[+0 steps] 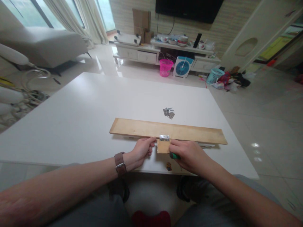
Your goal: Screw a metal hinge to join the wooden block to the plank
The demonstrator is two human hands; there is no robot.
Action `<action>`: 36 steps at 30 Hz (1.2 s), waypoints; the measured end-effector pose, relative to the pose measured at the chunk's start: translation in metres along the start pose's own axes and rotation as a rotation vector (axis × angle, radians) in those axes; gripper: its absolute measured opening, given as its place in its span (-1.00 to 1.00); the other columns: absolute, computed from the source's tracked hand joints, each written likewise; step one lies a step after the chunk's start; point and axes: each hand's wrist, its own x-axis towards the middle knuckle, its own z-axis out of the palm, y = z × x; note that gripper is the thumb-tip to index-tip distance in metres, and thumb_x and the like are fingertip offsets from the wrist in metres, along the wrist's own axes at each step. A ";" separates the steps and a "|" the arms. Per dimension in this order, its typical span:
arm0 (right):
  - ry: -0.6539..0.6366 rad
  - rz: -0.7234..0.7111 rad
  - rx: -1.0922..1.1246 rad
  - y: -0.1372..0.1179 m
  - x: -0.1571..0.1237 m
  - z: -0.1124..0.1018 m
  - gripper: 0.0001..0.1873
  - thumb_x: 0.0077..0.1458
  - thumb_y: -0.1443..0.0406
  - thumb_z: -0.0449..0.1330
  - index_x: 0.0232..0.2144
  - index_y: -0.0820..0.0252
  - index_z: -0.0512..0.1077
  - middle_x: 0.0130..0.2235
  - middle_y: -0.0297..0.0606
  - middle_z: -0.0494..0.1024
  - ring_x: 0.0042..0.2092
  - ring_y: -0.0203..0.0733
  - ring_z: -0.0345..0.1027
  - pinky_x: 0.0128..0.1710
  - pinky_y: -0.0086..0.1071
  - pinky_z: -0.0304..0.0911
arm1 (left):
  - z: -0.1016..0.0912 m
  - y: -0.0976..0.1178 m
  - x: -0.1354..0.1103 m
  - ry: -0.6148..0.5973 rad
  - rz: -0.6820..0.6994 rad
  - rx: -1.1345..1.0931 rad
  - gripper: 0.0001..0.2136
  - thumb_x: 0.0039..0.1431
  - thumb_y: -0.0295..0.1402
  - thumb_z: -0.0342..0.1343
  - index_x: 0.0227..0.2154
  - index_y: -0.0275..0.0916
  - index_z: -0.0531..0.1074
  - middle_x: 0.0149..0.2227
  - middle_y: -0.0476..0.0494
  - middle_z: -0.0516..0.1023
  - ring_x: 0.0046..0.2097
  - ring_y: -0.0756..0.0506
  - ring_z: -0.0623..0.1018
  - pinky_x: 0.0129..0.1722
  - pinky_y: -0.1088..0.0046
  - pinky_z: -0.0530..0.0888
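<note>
A long wooden board [139,127] lies across the white table. A silver hinge [164,137] sits at its front edge and bridges to a small wooden piece [163,147] nearer to me. With fingers curled, my left hand [143,149] pinches the board's front edge, just left of the hinge. Closed around a green-and-black screwdriver handle [174,155], my right hand [188,153] is at the right side of the small piece. The screwdriver's shaft and tip are hidden. Beyond the board lie several loose hinges [170,114] and screws [169,109].
The white table [71,113] extends far to the left. A cartoon sticker [169,166] is near its front edge. Across the floor stand a low cabinet [132,54], a pink basket [166,67] and a blue-and-white fan [183,66]. A pale sofa [54,44] is at left.
</note>
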 end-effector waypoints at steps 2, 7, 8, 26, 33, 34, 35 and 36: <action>-0.005 -0.001 0.003 -0.001 0.000 -0.001 -0.75 0.12 0.51 0.14 -0.21 0.14 0.48 -0.14 -0.21 0.61 -0.17 -0.19 0.45 -0.25 -0.42 0.19 | 0.000 0.001 0.000 -0.018 -0.010 -0.003 -0.65 -0.13 -0.14 0.37 -0.41 -0.31 0.46 -0.55 0.11 0.31 -0.58 0.09 0.21 -0.58 0.51 0.09; -0.014 0.000 -0.005 -0.001 0.000 -0.003 -0.75 0.12 0.50 0.15 -0.20 0.13 0.48 -0.14 -0.21 0.61 -0.16 -0.18 0.46 -0.25 -0.41 0.20 | 0.001 0.003 0.000 -0.020 -0.042 -0.010 -0.71 -0.13 -0.20 0.35 -0.49 -0.26 0.39 -0.58 0.12 0.27 -0.58 0.08 0.20 -0.59 0.51 0.09; -0.018 0.001 -0.008 -0.001 0.000 -0.003 -0.75 0.12 0.50 0.14 -0.20 0.13 0.47 -0.14 -0.21 0.61 -0.16 -0.18 0.46 -0.24 -0.41 0.20 | 0.001 0.004 0.000 -0.020 -0.056 -0.010 -0.71 -0.12 -0.21 0.35 -0.51 -0.25 0.37 -0.59 0.12 0.27 -0.58 0.08 0.20 -0.59 0.51 0.09; -0.001 0.003 0.000 -0.002 0.000 -0.003 -0.75 0.11 0.50 0.16 -0.20 0.13 0.47 -0.14 -0.22 0.61 -0.18 -0.18 0.46 -0.26 -0.41 0.19 | -0.001 0.000 0.001 -0.065 0.023 0.019 -0.68 -0.16 -0.18 0.37 -0.46 -0.30 0.46 -0.57 0.09 0.29 -0.56 0.08 0.20 -0.57 0.51 0.08; -0.018 0.017 -0.011 -0.001 0.001 -0.003 -0.76 0.10 0.50 0.15 -0.21 0.14 0.46 -0.11 -0.22 0.62 -0.17 -0.19 0.46 -0.29 -0.40 0.14 | 0.001 0.000 -0.002 -0.053 0.080 0.028 -0.67 -0.18 -0.15 0.38 -0.48 -0.31 0.49 -0.58 0.09 0.28 -0.54 0.08 0.18 -0.54 0.51 0.08; -0.024 0.020 -0.012 -0.001 0.001 -0.003 -0.76 0.10 0.50 0.15 -0.21 0.14 0.46 -0.10 -0.22 0.62 -0.17 -0.18 0.47 -0.29 -0.39 0.13 | 0.001 0.000 -0.002 -0.056 0.085 0.028 -0.69 -0.17 -0.16 0.37 -0.51 -0.30 0.48 -0.58 0.08 0.27 -0.54 0.08 0.18 -0.54 0.51 0.07; -0.028 0.024 -0.015 -0.001 0.001 -0.003 -0.76 0.09 0.50 0.14 -0.22 0.15 0.45 -0.09 -0.22 0.62 -0.16 -0.17 0.47 -0.30 -0.38 0.11 | 0.001 0.001 -0.003 -0.055 0.093 0.032 -0.70 -0.17 -0.16 0.36 -0.53 -0.30 0.47 -0.58 0.08 0.27 -0.54 0.08 0.18 -0.54 0.51 0.07; -0.031 0.027 -0.019 0.000 0.001 -0.003 -0.76 0.08 0.50 0.15 -0.22 0.15 0.44 -0.09 -0.23 0.62 -0.16 -0.17 0.48 -0.31 -0.37 0.09 | 0.002 0.001 -0.003 -0.051 0.102 0.043 -0.71 -0.16 -0.17 0.35 -0.55 -0.29 0.46 -0.59 0.07 0.27 -0.54 0.08 0.18 -0.54 0.51 0.08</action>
